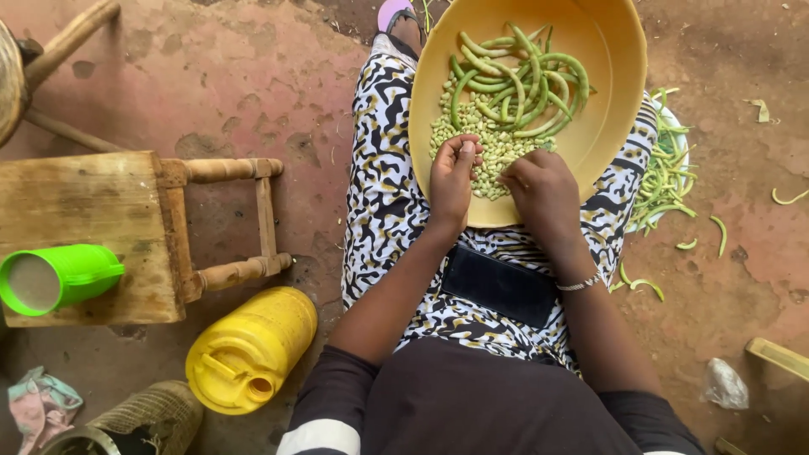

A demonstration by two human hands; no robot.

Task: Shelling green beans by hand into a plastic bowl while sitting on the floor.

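Our left hand (453, 175) pinches a pod at its fingertips; our right hand (543, 187) curls closed (contents hidden). Both rest on shelled beans (489, 143) in the basin (607, 126); unshelled pods (518, 80) lie just beyond.

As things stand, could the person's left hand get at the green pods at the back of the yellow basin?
Probably yes: the left hand already rests inside the yellow basin, and only loose shelled beans lie before the green pods.

A dark phone (499, 285) — flat, rectangular, its screen black — lies on the lap below the bowl (611, 126), a yellow jerrycan (250, 350) lies on its side on the ground beside the stool (93, 227), and a crumpled clear wrapper (725, 385) sits at right.
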